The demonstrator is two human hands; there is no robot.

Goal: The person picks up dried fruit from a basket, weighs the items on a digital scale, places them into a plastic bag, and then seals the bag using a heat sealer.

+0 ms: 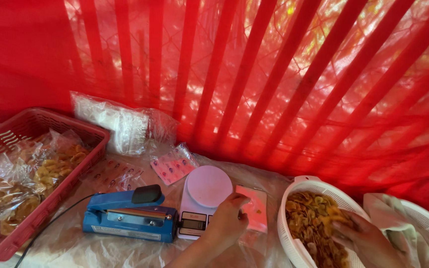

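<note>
Both hands are at work on a table covered in crinkled clear plastic sheeting (254,173). Left hand (228,222) rests with its fingers curled around the near edge of a small pink plastic pouch (254,208), which stands just beside a white digital kitchen scale with a round platform (203,196). Right hand (361,238) reaches into a white perforated plastic colander (294,218) and is closed on a clump of golden fried chips (309,218), of which the colander is nearly full. A white cloth (398,223) lies against the colander's right side.

Left of the scale, almost touching it, sits a blue metal impulse heat sealer with a black knob (130,216), its dark cord (50,226) trailing toward the near edge. Farther left stands a red slotted plastic basket (75,129) holding clear sealed bags of chips (26,178). Behind the scale lie stacks of pink printed labels (172,166) and a bundle of empty clear bags (117,124). Red translucent netting (274,74) hangs behind everything.
</note>
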